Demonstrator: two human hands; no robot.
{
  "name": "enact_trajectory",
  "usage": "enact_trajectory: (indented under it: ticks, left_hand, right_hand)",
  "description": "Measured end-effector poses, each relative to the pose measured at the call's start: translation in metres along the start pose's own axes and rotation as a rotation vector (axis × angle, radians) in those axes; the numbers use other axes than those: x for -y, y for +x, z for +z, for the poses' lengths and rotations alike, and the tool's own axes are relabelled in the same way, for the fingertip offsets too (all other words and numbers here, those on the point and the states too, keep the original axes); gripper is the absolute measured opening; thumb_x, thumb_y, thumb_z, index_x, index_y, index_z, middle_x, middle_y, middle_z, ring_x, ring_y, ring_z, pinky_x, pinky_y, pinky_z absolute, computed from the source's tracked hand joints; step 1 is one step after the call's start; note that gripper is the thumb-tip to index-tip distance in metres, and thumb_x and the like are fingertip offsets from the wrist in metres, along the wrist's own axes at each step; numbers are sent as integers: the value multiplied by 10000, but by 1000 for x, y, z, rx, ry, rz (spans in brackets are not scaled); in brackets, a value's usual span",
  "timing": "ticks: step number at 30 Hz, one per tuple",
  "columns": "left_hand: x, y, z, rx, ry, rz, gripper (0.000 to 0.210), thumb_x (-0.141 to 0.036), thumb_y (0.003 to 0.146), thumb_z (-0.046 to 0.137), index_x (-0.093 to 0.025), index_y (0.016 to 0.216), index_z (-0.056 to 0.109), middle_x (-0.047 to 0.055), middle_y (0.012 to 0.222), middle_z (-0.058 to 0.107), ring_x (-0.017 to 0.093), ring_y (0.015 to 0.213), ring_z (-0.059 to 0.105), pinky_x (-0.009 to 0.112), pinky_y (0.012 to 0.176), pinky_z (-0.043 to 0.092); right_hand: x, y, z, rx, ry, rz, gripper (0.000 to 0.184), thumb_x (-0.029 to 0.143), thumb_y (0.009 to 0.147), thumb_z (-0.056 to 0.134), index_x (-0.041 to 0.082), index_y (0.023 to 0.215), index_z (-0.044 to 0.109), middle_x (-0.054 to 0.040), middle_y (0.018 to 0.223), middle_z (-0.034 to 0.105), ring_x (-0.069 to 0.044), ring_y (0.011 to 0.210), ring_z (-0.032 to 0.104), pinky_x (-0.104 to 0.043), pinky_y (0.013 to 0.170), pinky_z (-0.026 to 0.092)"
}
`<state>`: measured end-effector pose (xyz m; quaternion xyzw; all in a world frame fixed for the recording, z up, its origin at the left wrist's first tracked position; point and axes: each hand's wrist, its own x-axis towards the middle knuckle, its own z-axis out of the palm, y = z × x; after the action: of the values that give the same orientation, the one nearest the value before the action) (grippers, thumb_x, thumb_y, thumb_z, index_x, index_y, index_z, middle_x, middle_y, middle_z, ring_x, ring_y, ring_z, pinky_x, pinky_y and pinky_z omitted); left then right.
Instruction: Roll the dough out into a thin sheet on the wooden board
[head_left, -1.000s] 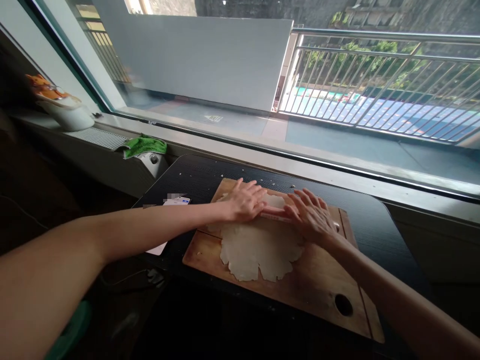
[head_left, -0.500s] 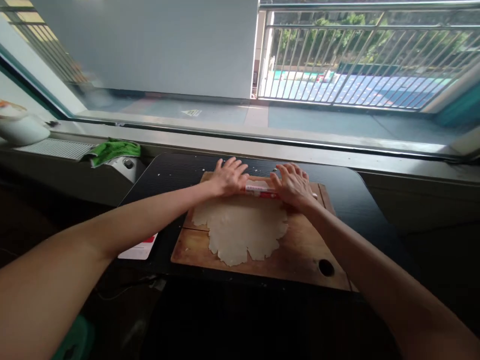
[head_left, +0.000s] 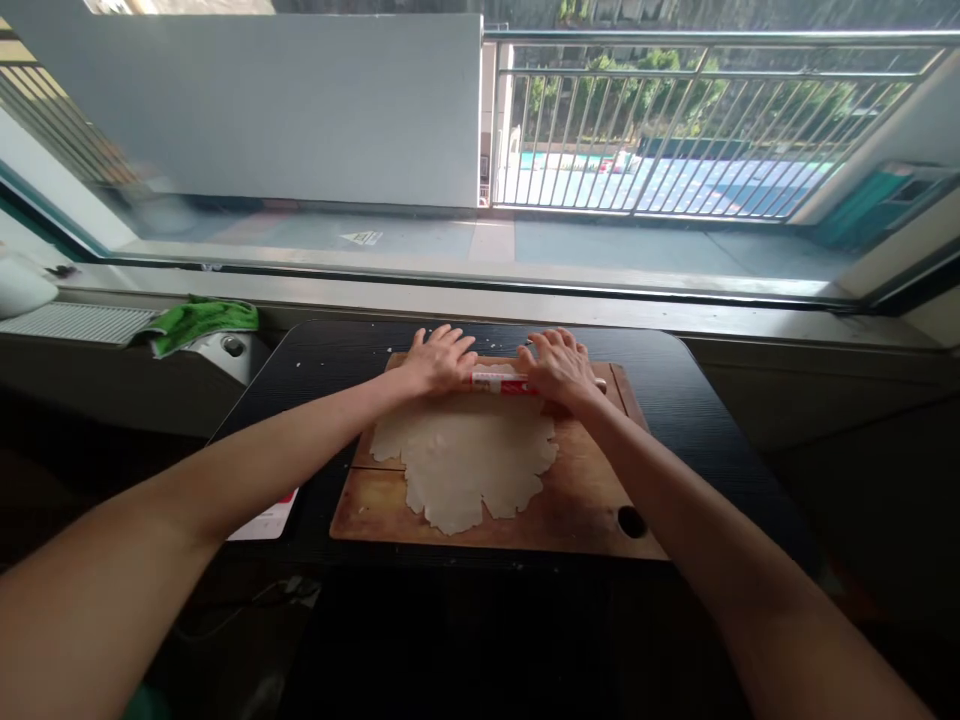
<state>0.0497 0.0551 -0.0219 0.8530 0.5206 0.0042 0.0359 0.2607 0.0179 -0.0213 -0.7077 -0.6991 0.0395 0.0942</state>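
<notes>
A rolling pin (head_left: 501,384) with a red and white label lies across the far part of a thin sheet of dough (head_left: 472,460). My left hand (head_left: 439,360) rests on the pin's left part, palm down, fingers stretched forward and apart. On the right part lies my right hand (head_left: 559,365), also palm down with its fingers extended past the pin. The pin's right end sticks out beyond that hand; its left end is hidden. Ragged edges and a small split show at the dough's near side. Beneath it is a wooden board (head_left: 585,500) with a round hole.
The board sits on a black table (head_left: 697,430) with small crumbs near its far edge. A phone-like flat item (head_left: 262,522) lies by my left forearm. A green cloth (head_left: 202,320) hangs over a radiator (head_left: 82,320) at left. Behind the table run a windowsill and window.
The view has shifted, so the table and board appear further left. The pin's label shows a different side, so the pin has turned a little under my hands.
</notes>
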Motion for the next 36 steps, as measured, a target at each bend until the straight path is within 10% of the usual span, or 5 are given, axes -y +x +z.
enact_trajectory:
  ticks: [10,18,24,32,36]
  left_hand:
    - [-1,-34,4,12,-25,206,535,-451,1013,277,-248,1478,447,73,1552,431,292,1454,310,572,1177,208]
    - [4,32,-7,-18,-39,-118,528,-386,1018,257,-203,1483,429,101,1583,374,287,1483,257,594,1180,181]
    - [4,-23,6,17,-63,198,529,-435,1016,252,-245,1468,452,83,1537,448,283,1435,348,567,1167,227]
    - [9,41,-8,12,-78,-151,565,-408,1018,264,-173,1524,355,107,1609,319,289,1499,215,584,1193,169]
    - [4,-1,-2,43,-81,26,553,-418,1015,263,-199,1505,393,105,1587,366,291,1475,280,585,1178,213]
  right_hand:
    - [-2,-32,-1,89,-62,-239,495,457,1004,223,269,1223,626,-92,1349,572,-289,1317,411,-494,1058,349]
    - [1,35,-4,80,6,46,567,503,992,253,196,1398,503,-153,1460,481,-315,1348,403,-506,1061,357]
    - [0,-25,1,31,-53,-299,465,481,996,270,257,1196,625,-100,1293,606,-280,1271,456,-468,1032,376]
    - [2,54,2,15,24,7,572,494,988,270,177,1412,486,-152,1477,475,-322,1365,378,-518,1078,333]
    - [2,7,3,44,-32,-180,504,493,995,270,223,1293,573,-118,1368,570,-294,1307,441,-483,1036,380]
